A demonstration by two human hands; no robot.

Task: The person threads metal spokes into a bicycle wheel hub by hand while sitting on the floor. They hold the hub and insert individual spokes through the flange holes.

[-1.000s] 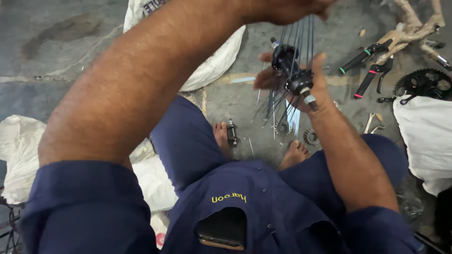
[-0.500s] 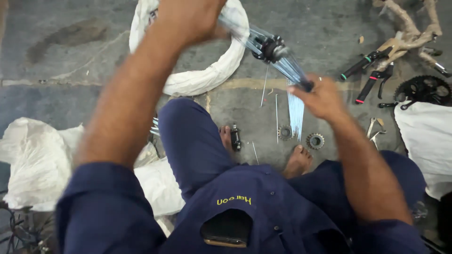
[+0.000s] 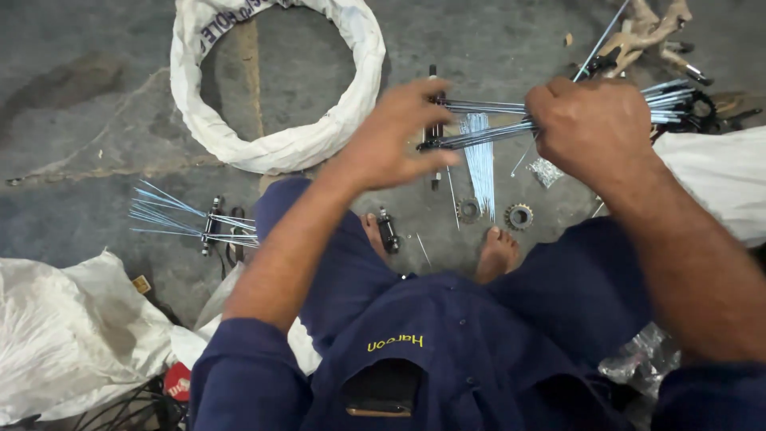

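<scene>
Head view, looking down: seated on a concrete floor [image 3: 96, 120] in dark blue workwear, a person gathers a bundle of thin steel spokes [image 3: 479, 132] between two bare hands. The right hand [image 3: 594, 128] is closed in a fist around the bundle near its middle, fingers pressed together, spoke ends fanning out past it to the right. The left hand [image 3: 399, 140] meets the other end, fingers slightly spread and curled, fingertips pinching or evening up the spoke tips beside a dark hub piece [image 3: 435, 120]; how firm that contact is cannot be told. The step in hand looks like squaring up the bundle; the next move would call for a steady right-hand grip while the left sorts single spokes without letting the fan spring apart.

Counted on the floor: one white ring of wrapped tyre [image 3: 279, 144] above the left arm; one laced hub with spokes [image 3: 199, 223] at left; one loose sheaf of spokes [image 3: 479, 160] below the hands; two small sprockets [image 3: 519, 215] near the bare feet; one dark small part [image 3: 388, 233] between the feet; white sacks [image 3: 72, 335] at lower left. The spokes in the held bundle are too many and too fine to count
</scene>
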